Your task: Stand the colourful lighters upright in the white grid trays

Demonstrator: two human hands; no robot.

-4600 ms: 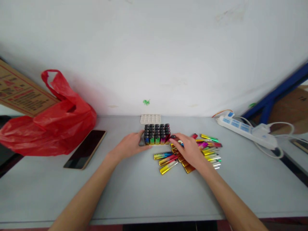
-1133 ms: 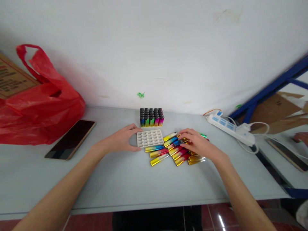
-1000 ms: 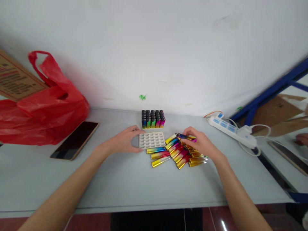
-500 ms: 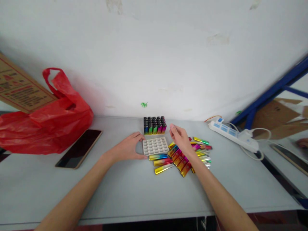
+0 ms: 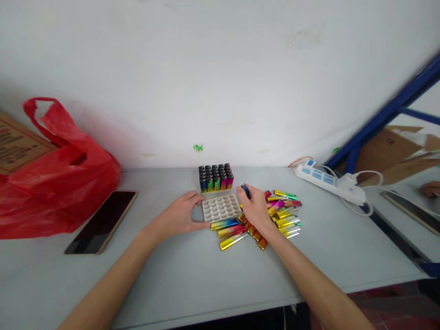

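My left hand (image 5: 182, 213) braces a white tray (image 5: 222, 208) with rows of round hollows, its fingertips at the far left corner and its thumb at the near one. No lighters stand in the hollows I can see. My right hand (image 5: 256, 208) is closed around a lighter (image 5: 245, 190) whose dark top pokes out above the fist; its body is mostly hidden. Behind the tray, a block of upright lighters (image 5: 216, 178) with black tops stands in tight rows. Loose shiny lighters (image 5: 233, 240) in yellow, red, blue and pink lie in front of the tray and under my right hand.
A red plastic bag (image 5: 68, 174) and a cardboard box (image 5: 20, 144) sit at the left, with a phone (image 5: 101, 222) in front. At the right, a white power strip (image 5: 330, 183) trails cables near a blue metal frame (image 5: 385, 112). Another person's hand (image 5: 431, 189) shows at the far right.
My right hand has turned, and a dark lighter top now shows in its grip. The left hand stays at the tray. The whole view has shifted slightly.
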